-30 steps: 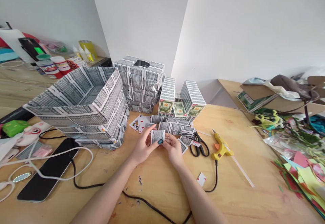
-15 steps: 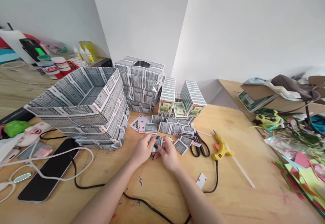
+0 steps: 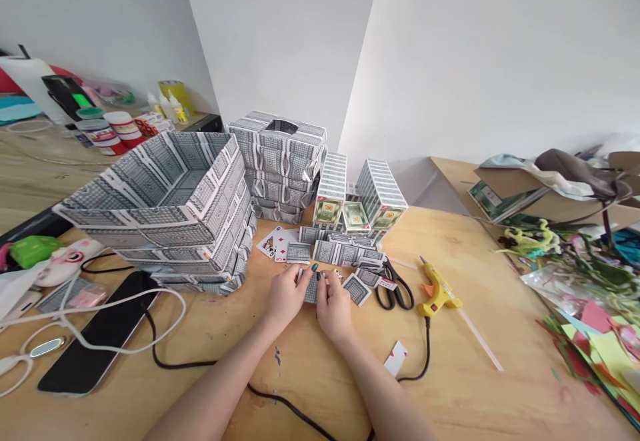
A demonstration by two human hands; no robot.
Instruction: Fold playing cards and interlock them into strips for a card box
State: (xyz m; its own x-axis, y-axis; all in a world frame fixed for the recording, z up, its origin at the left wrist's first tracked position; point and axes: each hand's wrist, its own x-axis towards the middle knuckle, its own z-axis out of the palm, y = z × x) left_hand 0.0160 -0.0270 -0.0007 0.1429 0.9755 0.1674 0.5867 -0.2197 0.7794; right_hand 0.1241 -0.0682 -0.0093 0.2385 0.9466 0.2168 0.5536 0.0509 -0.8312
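Between my two hands is a playing card (image 3: 311, 289) with a grey patterned back, low over the table. My left hand (image 3: 287, 294) grips its left side, thumb on top. My right hand (image 3: 334, 303) is closed on its right side, with the fingers underneath partly hidden. Just beyond lie folded cards (image 3: 345, 253) in a row, a single folded card (image 3: 299, 252) and face-up cards (image 3: 278, 242). To the right of my right hand are a loose card (image 3: 357, 289) and black-handled scissors (image 3: 395, 288).
A large box built of cards (image 3: 215, 228) stands left, a second card-built box (image 3: 285, 161) behind it. Stacked card packs (image 3: 383, 191) are at the back. A yellow glue gun (image 3: 437, 291) lies right, its black cord (image 3: 295, 404) crossing under my arms. A phone (image 3: 95, 341) lies left.
My fingers have shifted on the card: both thumbs moved up toward its far edge, and more of its patterned back shows between my hands.
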